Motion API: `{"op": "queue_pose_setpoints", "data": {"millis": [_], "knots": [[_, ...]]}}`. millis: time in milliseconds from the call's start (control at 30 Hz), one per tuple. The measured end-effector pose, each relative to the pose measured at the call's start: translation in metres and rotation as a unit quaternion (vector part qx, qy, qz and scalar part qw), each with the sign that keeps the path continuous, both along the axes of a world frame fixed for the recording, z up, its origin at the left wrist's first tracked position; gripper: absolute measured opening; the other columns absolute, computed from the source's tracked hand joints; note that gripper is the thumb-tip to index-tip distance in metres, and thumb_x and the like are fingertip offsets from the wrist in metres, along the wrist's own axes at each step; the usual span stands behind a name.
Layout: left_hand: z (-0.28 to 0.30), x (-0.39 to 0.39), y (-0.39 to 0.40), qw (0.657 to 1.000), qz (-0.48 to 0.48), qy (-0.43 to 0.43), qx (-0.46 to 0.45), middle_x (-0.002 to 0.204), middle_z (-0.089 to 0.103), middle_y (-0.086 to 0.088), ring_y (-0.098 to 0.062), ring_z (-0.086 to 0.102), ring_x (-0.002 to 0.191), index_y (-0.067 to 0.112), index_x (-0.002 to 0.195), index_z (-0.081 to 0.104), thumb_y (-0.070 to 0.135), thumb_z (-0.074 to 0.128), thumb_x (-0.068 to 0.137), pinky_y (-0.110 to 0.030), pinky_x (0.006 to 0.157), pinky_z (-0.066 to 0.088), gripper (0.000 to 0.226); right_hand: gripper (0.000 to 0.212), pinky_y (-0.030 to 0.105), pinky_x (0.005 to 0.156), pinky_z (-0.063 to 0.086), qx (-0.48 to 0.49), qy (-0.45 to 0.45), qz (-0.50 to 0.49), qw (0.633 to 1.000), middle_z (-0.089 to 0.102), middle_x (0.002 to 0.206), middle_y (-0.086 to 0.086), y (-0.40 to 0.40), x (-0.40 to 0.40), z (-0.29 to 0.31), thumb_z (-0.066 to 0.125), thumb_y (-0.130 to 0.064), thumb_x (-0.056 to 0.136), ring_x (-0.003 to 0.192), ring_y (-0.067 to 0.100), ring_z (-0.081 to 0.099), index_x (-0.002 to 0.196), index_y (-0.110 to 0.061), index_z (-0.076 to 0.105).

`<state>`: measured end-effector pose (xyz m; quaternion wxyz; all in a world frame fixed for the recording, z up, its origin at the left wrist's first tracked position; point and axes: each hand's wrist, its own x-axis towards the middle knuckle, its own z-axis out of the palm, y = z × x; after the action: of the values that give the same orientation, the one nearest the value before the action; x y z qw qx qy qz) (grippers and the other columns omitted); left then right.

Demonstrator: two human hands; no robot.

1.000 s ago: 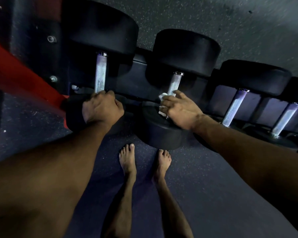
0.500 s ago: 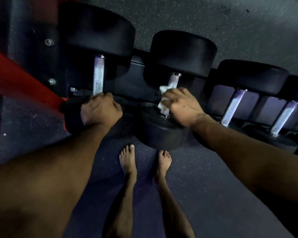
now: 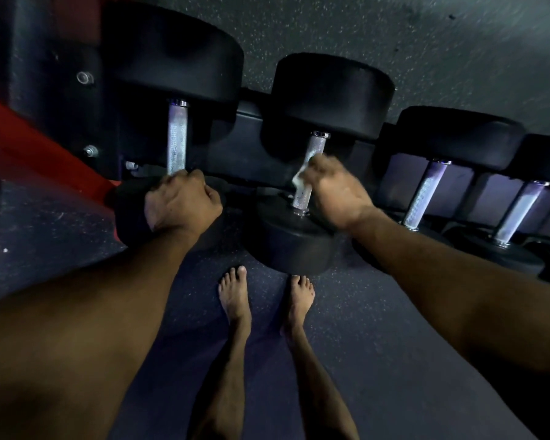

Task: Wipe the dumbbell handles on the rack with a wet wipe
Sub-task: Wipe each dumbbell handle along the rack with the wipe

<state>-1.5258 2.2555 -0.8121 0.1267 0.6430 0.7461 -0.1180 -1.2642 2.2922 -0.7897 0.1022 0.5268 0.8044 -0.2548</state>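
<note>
Far-left dumbbell [image 3: 172, 74] at rack [image 3: 251, 144] end steadied by left hand [image 3: 181, 201], fingers curled over near head, prob so rack stays put. Next handle [image 3: 311, 160] along: wet wipe [image 3: 299, 179] clamped round it by right hand [image 3: 337, 192], mid-scrub. Right-side handles untouched, seemingly.

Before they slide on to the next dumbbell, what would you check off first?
1. Wet wipe in the right hand: ok, pinched against the second dumbbell handle.
2. Whole handle covered: cannot tell; the hand sits mid-handle, with bare metal showing above and below.
3. Left hand bracing: ok, it grips the lower end of the first dumbbell handle.
4. Next handle to the right free to reach: ok, nothing covers it.
5. Bare feet under the near weight head: not ok, toes sit just below it.
6. Wipe still damp: cannot tell.
</note>
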Motion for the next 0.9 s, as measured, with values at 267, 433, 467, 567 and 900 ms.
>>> {"op": "queue_pose_setpoints", "data": {"millis": [267,433,467,567,900], "knots": [[-0.001,-0.001,0.000,1.000,-0.001,-0.001,0.001,0.094,0.067,-0.010,-0.036,0.063,0.089,0.017,0.093,0.066,0.035,0.048,0.085,-0.034,0.063,0.037,0.027,0.023,0.044,0.081,0.051,0.001,0.027,-0.091,0.995,0.052,0.113,0.015,-0.018,-0.010,-0.005,0.053,-0.003,0.088,0.097,0.039,0.056,0.109,-0.005,0.060],[-0.002,-0.001,0.000,1.000,0.004,-0.008,-0.001,0.094,0.067,-0.010,-0.036,0.063,0.089,0.017,0.094,0.067,0.035,0.049,0.085,-0.034,0.064,0.039,0.027,0.018,0.040,0.077,0.051,-0.042,0.027,-0.159,0.986,0.056,0.109,0.012,-0.026,-0.015,-0.008,0.061,-0.004,0.084,0.091,0.039,0.061,0.101,-0.009,0.062],[-0.001,-0.001,0.000,1.000,0.008,-0.010,0.000,0.094,0.067,-0.010,-0.036,0.063,0.090,0.017,0.094,0.067,0.034,0.049,0.084,-0.034,0.065,0.040,0.027,0.015,0.040,0.076,0.052,-0.027,0.032,-0.185,0.982,0.058,0.107,0.012,-0.020,-0.016,-0.009,0.063,-0.006,0.084,0.089,0.038,0.062,0.098,-0.009,0.062],[-0.002,-0.001,0.000,1.000,0.011,-0.012,0.004,0.095,0.067,-0.010,-0.036,0.063,0.090,0.017,0.095,0.068,0.033,0.049,0.084,-0.035,0.066,0.041,0.027,0.017,0.035,0.076,0.051,0.038,0.060,-0.320,0.945,0.061,0.105,0.013,0.003,-0.018,-0.014,0.063,-0.003,0.084,0.088,0.032,0.062,0.100,-0.009,0.064],[0.001,-0.001,-0.001,1.000,0.015,-0.023,0.001,0.096,0.067,-0.011,-0.037,0.063,0.091,0.017,0.097,0.069,0.034,0.049,0.084,-0.036,0.068,0.043,0.029,0.013,0.025,0.070,0.049,-0.053,0.079,-0.436,0.895,0.067,0.083,0.009,-0.035,-0.026,-0.016,0.055,-0.002,0.083,0.078,0.027,0.066,0.086,-0.014,0.060]]}}
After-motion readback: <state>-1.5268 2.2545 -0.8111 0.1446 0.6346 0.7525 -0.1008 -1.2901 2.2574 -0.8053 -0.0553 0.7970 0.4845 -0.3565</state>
